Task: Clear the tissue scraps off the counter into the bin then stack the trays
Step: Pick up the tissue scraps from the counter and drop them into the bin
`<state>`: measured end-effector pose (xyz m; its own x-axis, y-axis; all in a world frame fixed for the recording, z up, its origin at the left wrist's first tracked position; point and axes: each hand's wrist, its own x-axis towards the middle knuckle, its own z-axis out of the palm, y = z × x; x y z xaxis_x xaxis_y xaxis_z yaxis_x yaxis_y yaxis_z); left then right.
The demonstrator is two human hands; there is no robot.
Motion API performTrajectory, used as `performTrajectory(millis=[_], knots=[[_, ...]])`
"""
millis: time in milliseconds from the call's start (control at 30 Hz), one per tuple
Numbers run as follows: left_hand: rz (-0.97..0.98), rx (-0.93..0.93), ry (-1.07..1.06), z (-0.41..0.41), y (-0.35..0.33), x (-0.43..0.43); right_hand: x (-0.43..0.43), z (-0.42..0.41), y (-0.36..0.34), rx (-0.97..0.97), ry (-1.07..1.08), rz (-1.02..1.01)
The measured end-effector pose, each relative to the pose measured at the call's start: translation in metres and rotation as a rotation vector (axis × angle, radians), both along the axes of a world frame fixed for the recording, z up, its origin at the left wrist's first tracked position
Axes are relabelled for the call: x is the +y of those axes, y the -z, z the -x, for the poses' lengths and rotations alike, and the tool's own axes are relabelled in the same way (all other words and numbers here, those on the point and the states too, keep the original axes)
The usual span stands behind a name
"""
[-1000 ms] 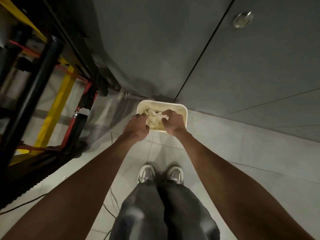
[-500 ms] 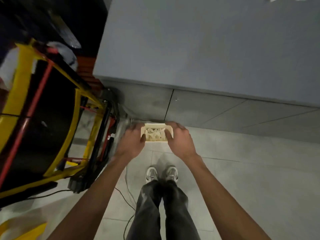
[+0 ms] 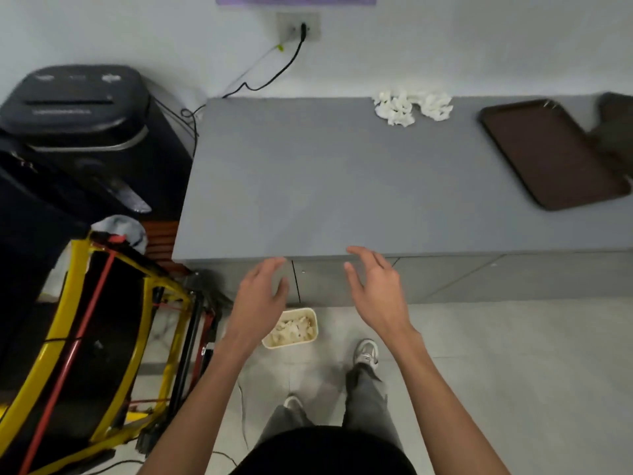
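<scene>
Left hand [image 3: 260, 296] and right hand [image 3: 376, 293] hover empty, fingers relaxed, mid-frame by the counter [image 3: 325, 186] edge. Tissue scraps [image 3: 412, 108] lie upper centre-right, a brown tray [image 3: 548, 156] far right, the bin [image 3: 291, 344] on the floor, lower centre.

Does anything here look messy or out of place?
Yes. Crumpled white tissue scraps lie loose at the back of the grey counter, by the wall. The brown rectangular plastic tray on the right sits askew to the counter's edge, with a second dark tray, blurred, against its far corner.
</scene>
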<state>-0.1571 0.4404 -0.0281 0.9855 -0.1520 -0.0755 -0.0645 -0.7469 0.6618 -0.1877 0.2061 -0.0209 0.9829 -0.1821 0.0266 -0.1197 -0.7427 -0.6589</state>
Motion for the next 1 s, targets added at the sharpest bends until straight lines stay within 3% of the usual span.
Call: performTrajectory(millis=[267, 633, 833, 1000], knots=[[0.043, -0.084, -0.022, -0.103, 0.013, -0.1, -0.123, -0.075, 0.014, -0.038, 0.095, -0.015], [0.123, -0.013, -0.141, -0.222, 0.043, -0.255, -0.274, -0.244, 0.046, 0.029, -0.018, 0.042], [-0.009, 0.027, -0.063, -0.257, 0.071, -0.279, -0.291, -0.354, 0.051, 0.154, -0.086, 0.071], [-0.213, 0.095, -0.022, -0.284, 0.119, -0.27, -0.283, -0.435, 0.061, 0.137, -0.19, 0.227]])
